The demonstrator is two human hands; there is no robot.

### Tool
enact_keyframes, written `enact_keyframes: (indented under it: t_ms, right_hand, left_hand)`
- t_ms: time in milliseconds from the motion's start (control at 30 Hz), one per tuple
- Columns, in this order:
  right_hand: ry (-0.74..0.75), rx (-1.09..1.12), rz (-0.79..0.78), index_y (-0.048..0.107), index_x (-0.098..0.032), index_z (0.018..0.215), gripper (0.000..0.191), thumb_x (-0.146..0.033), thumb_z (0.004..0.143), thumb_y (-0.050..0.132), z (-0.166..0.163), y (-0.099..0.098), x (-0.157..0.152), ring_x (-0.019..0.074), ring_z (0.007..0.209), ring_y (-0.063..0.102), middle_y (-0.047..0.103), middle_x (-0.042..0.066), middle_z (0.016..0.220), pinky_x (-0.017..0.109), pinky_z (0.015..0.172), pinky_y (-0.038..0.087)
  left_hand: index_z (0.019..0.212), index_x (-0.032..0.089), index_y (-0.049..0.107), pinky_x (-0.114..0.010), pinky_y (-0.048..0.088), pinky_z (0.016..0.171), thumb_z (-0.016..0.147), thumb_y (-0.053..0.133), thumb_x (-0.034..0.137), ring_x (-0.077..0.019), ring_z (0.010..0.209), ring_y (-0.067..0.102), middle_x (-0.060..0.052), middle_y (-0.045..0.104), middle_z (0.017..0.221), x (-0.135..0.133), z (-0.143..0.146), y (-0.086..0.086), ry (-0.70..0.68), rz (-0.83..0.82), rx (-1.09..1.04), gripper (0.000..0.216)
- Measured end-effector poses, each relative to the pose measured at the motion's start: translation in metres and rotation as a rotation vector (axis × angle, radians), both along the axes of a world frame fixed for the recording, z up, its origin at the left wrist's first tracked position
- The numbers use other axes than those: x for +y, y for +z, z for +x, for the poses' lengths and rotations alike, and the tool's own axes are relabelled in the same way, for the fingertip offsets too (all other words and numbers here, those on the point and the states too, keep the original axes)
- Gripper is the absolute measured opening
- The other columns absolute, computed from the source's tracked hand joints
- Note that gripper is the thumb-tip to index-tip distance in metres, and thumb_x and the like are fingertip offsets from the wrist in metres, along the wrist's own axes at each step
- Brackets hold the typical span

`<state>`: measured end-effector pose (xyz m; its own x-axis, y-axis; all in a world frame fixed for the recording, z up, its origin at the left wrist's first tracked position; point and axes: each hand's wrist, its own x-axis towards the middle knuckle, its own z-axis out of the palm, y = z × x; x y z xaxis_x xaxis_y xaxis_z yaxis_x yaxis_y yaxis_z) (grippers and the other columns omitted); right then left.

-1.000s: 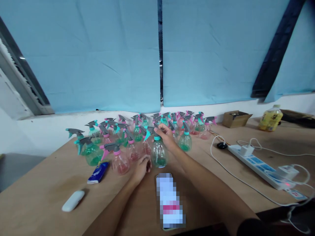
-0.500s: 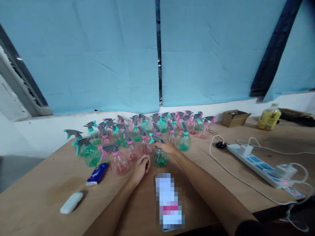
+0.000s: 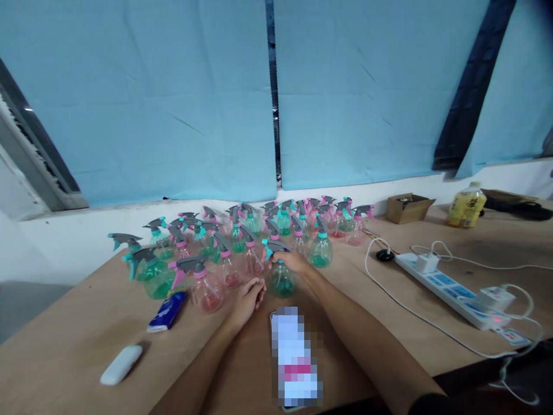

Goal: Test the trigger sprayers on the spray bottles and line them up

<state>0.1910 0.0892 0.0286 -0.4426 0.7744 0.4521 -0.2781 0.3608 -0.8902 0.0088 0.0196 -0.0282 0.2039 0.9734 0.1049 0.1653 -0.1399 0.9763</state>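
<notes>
A green spray bottle (image 3: 283, 281) with a grey and turquoise trigger head stands upright on the table in front of me. My right hand (image 3: 290, 260) is wrapped round its head and neck. Just left of that bottle, my left hand (image 3: 250, 297) rests on the tabletop with its fingers curled in and nothing visible in them. A pink spray bottle (image 3: 207, 293) is close on the left hand's other side. Behind both hands stand several more green and pink spray bottles, among them a green one (image 3: 321, 252) to the right.
A phone (image 3: 296, 357) with a blurred screen lies between my forearms. To the left are a blue packet (image 3: 167, 312) and a white case (image 3: 121, 365). At right sit a power strip (image 3: 444, 288) with cables, a cardboard box (image 3: 408, 210) and a yellow-labelled drink bottle (image 3: 466, 206).
The view has shifted slightly, so most things sit a little farther left. My right hand keeps its grip on the green bottle, and my left hand stays curled beside it.
</notes>
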Motion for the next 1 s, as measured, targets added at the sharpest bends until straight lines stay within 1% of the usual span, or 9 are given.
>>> enact_keyframes:
  t_ms: [100, 300, 433, 533, 633, 733, 867, 1000]
  right_hand:
    - [-0.007, -0.002, 0.027, 0.069, -0.018, 0.081, 0.026, -0.021, 0.062, 0.052, 0.0014, 0.0032, -0.0026, 0.014, 0.057, 0.058, 0.065, 0.0, 0.064, 0.027, 0.061, 0.048]
    - [-0.027, 0.015, -0.02, 0.068, -0.017, 0.079, 0.025, -0.02, 0.061, 0.052, -0.0013, 0.0046, -0.0067, 0.0142, 0.056, 0.058, 0.064, 0.0, 0.062, 0.026, 0.058, 0.046]
    - [-0.033, 0.009, 0.04, 0.069, -0.018, 0.081, 0.025, -0.02, 0.062, 0.052, 0.0016, 0.0042, -0.0049, 0.0148, 0.059, 0.059, 0.066, 0.0, 0.064, 0.026, 0.06, 0.046]
    - [-0.034, -0.017, 0.056, 0.07, -0.018, 0.082, 0.026, -0.021, 0.063, 0.052, 0.003, 0.0019, -0.0014, 0.0152, 0.06, 0.059, 0.065, 0.0, 0.064, 0.027, 0.061, 0.046]
    - [-0.047, -0.006, 0.025, 0.07, -0.018, 0.081, 0.026, -0.021, 0.063, 0.052, 0.0013, -0.0019, 0.0011, 0.0148, 0.058, 0.059, 0.064, 0.0, 0.062, 0.026, 0.06, 0.046]
    - [-0.034, 0.008, -0.012, 0.069, -0.017, 0.081, 0.025, -0.021, 0.062, 0.052, 0.0001, -0.0039, 0.0013, 0.0145, 0.057, 0.058, 0.064, 0.0, 0.062, 0.027, 0.059, 0.046]
    - [-0.063, 0.019, 0.03, 0.069, -0.018, 0.082, 0.027, -0.019, 0.061, 0.051, 0.0028, -0.0023, -0.0001, 0.013, 0.056, 0.057, 0.064, -0.001, 0.064, 0.026, 0.059, 0.045]
    - [-0.079, 0.003, 0.048, 0.069, -0.019, 0.081, 0.027, -0.018, 0.061, 0.051, 0.0044, -0.0011, -0.0011, 0.0129, 0.057, 0.058, 0.064, -0.001, 0.064, 0.025, 0.059, 0.044]
  left_hand:
    - [0.073, 0.018, 0.053, -0.019, 0.026, 0.043, 0.085, 0.049, 0.051, -0.0072, 0.042, 0.037, 0.008, 0.044, 0.053, -0.0019, 0.001, 0.0016, 0.004, 0.001, 0.014, 0.036]
    - [0.072, 0.018, 0.054, -0.02, 0.027, 0.043, 0.085, 0.05, 0.055, -0.0074, 0.042, 0.038, 0.007, 0.045, 0.052, 0.0001, -0.0003, -0.0014, 0.005, 0.009, 0.029, 0.039]
    - [0.071, 0.018, 0.054, -0.02, 0.027, 0.043, 0.084, 0.05, 0.055, -0.0075, 0.042, 0.04, 0.007, 0.046, 0.053, 0.0011, -0.0009, -0.0011, -0.01, 0.016, 0.05, 0.04]
    - [0.072, 0.018, 0.056, -0.02, 0.027, 0.043, 0.084, 0.051, 0.054, -0.0075, 0.042, 0.04, 0.007, 0.046, 0.053, -0.001, 0.0, 0.002, -0.007, 0.011, 0.052, 0.039]
    - [0.073, 0.017, 0.058, -0.02, 0.028, 0.044, 0.084, 0.051, 0.055, -0.0076, 0.042, 0.041, 0.006, 0.048, 0.054, -0.0024, 0.0002, 0.0034, -0.006, 0.008, 0.058, 0.04]
    - [0.075, 0.017, 0.06, -0.02, 0.029, 0.045, 0.085, 0.051, 0.055, -0.0076, 0.042, 0.042, 0.005, 0.05, 0.055, -0.0013, -0.0012, 0.0013, -0.014, 0.023, 0.076, 0.04]
    - [0.075, 0.017, 0.06, -0.021, 0.029, 0.045, 0.085, 0.051, 0.056, -0.0079, 0.042, 0.042, 0.005, 0.05, 0.055, 0.0014, -0.0024, -0.0024, -0.02, 0.03, 0.076, 0.041]
    - [0.075, 0.017, 0.06, -0.02, 0.029, 0.045, 0.084, 0.052, 0.056, -0.0082, 0.043, 0.042, 0.005, 0.05, 0.055, 0.0008, -0.0014, -0.0016, -0.027, 0.026, 0.072, 0.041]
